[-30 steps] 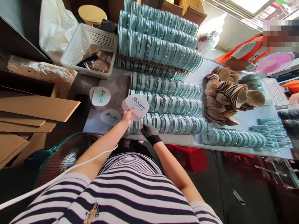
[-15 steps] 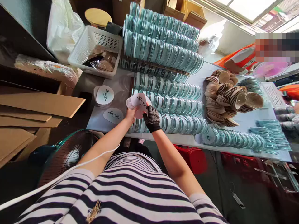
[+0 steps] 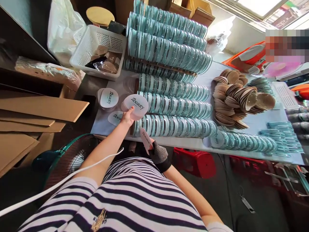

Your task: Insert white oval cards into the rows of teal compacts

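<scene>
The right hand, in a black fingerless mesh glove, has parted from the fanned stack of white rounded printed cards — it now pinches a single white printed card by the nearest row of clear, teal-tinted round pieces. The bare left hand stays clamped on the stack — one card seems separated.

Two hands, five "beauty" logos, one fan, perhaps two red stools

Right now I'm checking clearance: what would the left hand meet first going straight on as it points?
Beyond its held cards, the left hand would likely meet a row of clear discs; depth is unclear.
</scene>
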`<state>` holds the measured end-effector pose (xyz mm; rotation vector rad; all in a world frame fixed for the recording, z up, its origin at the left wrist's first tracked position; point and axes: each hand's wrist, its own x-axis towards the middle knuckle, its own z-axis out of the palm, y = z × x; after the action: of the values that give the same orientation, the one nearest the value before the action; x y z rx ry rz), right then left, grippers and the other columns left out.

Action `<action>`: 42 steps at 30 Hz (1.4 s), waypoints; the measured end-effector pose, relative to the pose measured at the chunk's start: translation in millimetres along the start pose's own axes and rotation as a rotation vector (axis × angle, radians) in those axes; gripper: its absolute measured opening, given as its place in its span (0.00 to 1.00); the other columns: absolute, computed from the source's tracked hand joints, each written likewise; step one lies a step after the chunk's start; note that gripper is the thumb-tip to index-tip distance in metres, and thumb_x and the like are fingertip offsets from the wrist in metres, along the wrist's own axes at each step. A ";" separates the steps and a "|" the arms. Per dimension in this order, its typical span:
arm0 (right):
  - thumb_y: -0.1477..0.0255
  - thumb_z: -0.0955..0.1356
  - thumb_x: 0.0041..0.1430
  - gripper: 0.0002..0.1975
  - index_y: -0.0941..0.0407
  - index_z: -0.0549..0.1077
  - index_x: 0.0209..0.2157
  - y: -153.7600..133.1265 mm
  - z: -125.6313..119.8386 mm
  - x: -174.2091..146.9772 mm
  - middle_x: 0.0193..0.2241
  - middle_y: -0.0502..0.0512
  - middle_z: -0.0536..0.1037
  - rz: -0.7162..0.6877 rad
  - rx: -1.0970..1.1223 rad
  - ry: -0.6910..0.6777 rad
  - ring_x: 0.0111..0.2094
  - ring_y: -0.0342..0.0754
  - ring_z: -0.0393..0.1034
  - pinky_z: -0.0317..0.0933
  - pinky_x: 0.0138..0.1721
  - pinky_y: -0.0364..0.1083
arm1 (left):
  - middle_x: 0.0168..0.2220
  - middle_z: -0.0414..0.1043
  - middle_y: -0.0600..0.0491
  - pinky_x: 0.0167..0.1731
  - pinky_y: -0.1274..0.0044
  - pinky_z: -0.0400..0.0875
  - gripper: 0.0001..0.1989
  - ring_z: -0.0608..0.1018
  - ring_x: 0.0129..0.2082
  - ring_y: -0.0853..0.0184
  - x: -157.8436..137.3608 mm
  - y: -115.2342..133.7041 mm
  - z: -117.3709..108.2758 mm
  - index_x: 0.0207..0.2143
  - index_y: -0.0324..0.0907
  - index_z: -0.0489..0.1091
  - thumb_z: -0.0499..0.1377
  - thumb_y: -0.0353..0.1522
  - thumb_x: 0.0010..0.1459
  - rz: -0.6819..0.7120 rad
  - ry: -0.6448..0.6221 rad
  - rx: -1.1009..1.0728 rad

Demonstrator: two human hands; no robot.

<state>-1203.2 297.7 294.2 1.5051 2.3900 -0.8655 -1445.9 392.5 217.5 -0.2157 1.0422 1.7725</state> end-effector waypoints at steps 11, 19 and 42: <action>0.68 0.59 0.65 0.23 0.49 0.59 0.62 -39.5 26.1 76.0 0.40 0.59 0.80 0.076 -0.097 -0.089 0.38 0.55 0.77 0.63 0.35 0.47 | 0.45 0.79 0.45 0.55 0.60 0.70 0.17 0.78 0.50 0.57 3.7 -6.2 -0.3 0.41 0.39 0.74 0.70 0.28 0.47 0.011 0.010 -0.001; 0.64 0.58 0.68 0.15 0.52 0.65 0.52 -30.0 20.5 76.3 0.40 0.55 0.80 0.091 -0.044 -0.078 0.38 0.49 0.76 0.57 0.33 0.43 | 0.44 0.79 0.45 0.48 0.62 0.76 0.16 0.80 0.45 0.59 9.3 6.3 -46.7 0.46 0.39 0.73 0.66 0.28 0.53 0.040 0.172 0.020; 0.66 0.61 0.67 0.11 0.53 0.70 0.46 -22.2 29.4 78.8 0.41 0.54 0.80 0.074 0.025 -0.052 0.40 0.47 0.75 0.56 0.33 0.42 | 0.68 0.52 0.39 0.67 0.64 0.46 0.35 0.53 0.69 0.56 -12.5 -30.4 -83.2 0.65 0.39 0.56 0.61 0.39 0.58 0.409 -0.148 1.068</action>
<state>-1263.7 334.1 243.5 1.5495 2.2801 -0.9093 -1440.8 326.5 157.4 0.8201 1.8454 1.2985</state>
